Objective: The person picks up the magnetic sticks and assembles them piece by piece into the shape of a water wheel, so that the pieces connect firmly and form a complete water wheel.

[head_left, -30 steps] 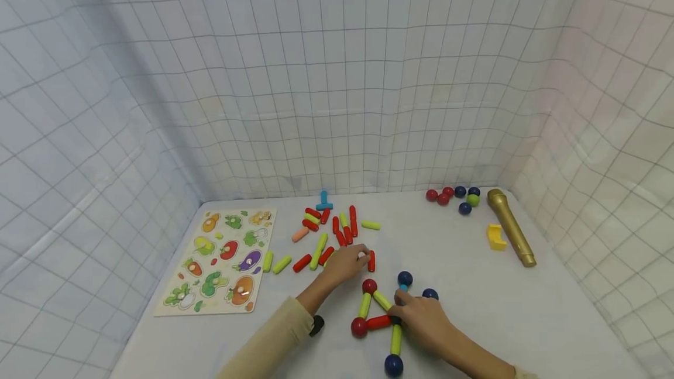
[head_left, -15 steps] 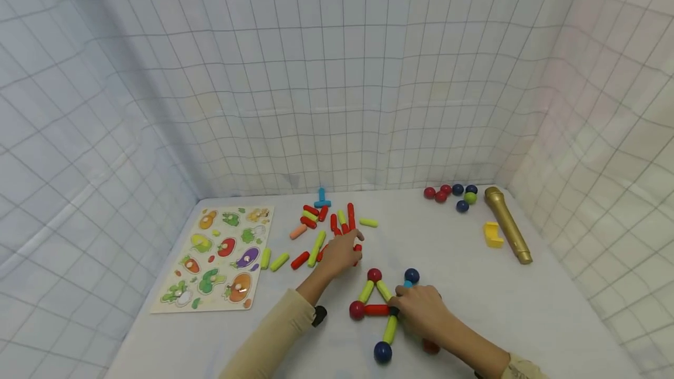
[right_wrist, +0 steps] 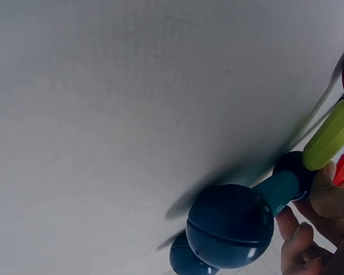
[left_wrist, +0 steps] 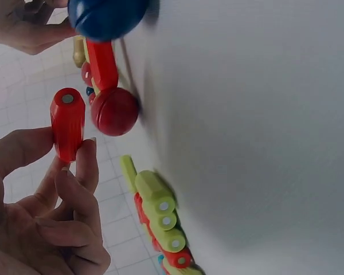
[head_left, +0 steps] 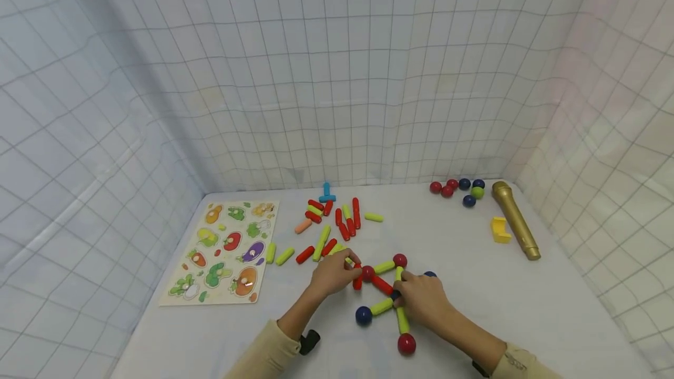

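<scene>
My left hand (head_left: 332,275) pinches a red magnetic rod (left_wrist: 68,129) between thumb and fingertips; its metal end disc shows in the left wrist view. In the head view this rod is right beside a red ball (head_left: 368,273) of a ball-and-rod structure; whether they touch I cannot tell. Lime rods (head_left: 381,307) and a red rod (head_left: 382,285) spread from a dark blue centre ball (right_wrist: 296,172), which my right hand (head_left: 423,300) grips, partly hiding it. Outer balls include a dark blue one (head_left: 364,316) and a red one (head_left: 406,344). A teal rod (right_wrist: 277,191) also joins the centre ball.
Loose red and lime rods (head_left: 322,243) lie beyond my left hand. A vegetable puzzle board (head_left: 210,250) is at left. Several balls (head_left: 447,191), a gold microphone-shaped toy (head_left: 516,221) and a yellow piece (head_left: 500,230) lie at back right. Grid-patterned cloth (head_left: 337,75) walls the table.
My left hand has taken the red rod off the table and brought it back to the structure. My right hand has turned the structure clockwise, as seen from above.
</scene>
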Available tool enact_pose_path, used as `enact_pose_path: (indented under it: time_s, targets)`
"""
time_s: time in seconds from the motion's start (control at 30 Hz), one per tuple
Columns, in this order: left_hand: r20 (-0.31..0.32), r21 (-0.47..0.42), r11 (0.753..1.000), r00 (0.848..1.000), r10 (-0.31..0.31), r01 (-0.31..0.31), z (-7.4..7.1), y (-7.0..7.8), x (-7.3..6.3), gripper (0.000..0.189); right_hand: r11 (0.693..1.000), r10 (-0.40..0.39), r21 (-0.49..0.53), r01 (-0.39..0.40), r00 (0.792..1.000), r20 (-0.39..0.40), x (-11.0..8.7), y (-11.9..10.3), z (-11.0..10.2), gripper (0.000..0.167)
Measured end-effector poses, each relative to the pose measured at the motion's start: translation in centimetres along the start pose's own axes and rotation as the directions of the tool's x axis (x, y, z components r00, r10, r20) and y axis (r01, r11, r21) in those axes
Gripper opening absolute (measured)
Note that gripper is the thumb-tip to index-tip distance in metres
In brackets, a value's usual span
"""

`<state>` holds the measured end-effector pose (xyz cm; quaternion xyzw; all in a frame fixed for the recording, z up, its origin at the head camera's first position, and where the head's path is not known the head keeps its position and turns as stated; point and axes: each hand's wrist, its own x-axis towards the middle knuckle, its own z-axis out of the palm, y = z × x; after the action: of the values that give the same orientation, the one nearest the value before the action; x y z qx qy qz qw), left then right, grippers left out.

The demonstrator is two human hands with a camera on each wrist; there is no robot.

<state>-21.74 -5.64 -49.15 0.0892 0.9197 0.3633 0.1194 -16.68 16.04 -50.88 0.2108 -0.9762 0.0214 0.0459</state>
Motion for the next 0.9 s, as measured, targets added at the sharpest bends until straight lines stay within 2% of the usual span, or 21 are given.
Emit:
enact_pose_path:
  time_s: [0.23, 0.43, 0.5, 0.6, 0.67, 0.73, 0.83, 0.9]
  targets:
    - [0.072, 0.039, 0.999, 0.997, -0.02, 0.017, 1.1, -0.2, 0.3, 0.021, 0.999, 0.023, -0.035, -0.023, 1.0, 0.0, 0.2, -0.1, 0.1, 0.027]
    - [0.101, 0.027, 0.999, 0.994, -0.031, 0.029, 2.0, -0.2, 1.4, 0.046, 0.998, 0.005, -0.069, -0.005, 1.0, 0.003, 0.2, -0.1, 0.3, 0.031]
    - [0.1, 0.026, 0.999, 0.994, -0.033, 0.031, 2.3, -0.2, 1.7, 0.053, 0.998, -0.023, -0.052, 0.023, 1.0, 0.008, 0.1, 0.0, 0.4, 0.032]
    - [0.092, 0.022, 0.999, 0.995, -0.042, 0.04, 2.8, -0.2, 2.1, 0.058, 0.994, -0.106, 0.009, 0.106, 0.994, 0.037, -0.1, 0.2, 0.4, 0.028]
    - [0.084, 0.015, 0.999, 0.996, -0.037, 0.036, 2.9, -0.1, 2.3, 0.057, 0.985, -0.168, 0.04, 0.166, 0.984, 0.065, -0.2, 0.5, 0.3, 0.033]
    - [0.078, 0.005, 0.999, 0.996, -0.034, 0.034, 3.0, 0.0, 2.4, 0.052, 0.98, -0.196, 0.055, 0.192, 0.976, 0.096, -0.3, 0.7, 0.1, 0.039]
    - [0.044, 0.033, 0.999, 0.999, -0.021, 0.02, 2.9, -0.2, 2.7, 0.038, 0.984, -0.178, 0.038, 0.174, 0.977, 0.12, -0.3, 1.1, -0.2, 0.043]
    - [-0.016, 0.095, 0.995, 1.0, -0.011, 0.012, 2.7, -0.5, 3.0, 0.027, 0.987, -0.16, 0.03, 0.158, 0.98, 0.119, -0.2, 1.3, -0.4, 0.041]
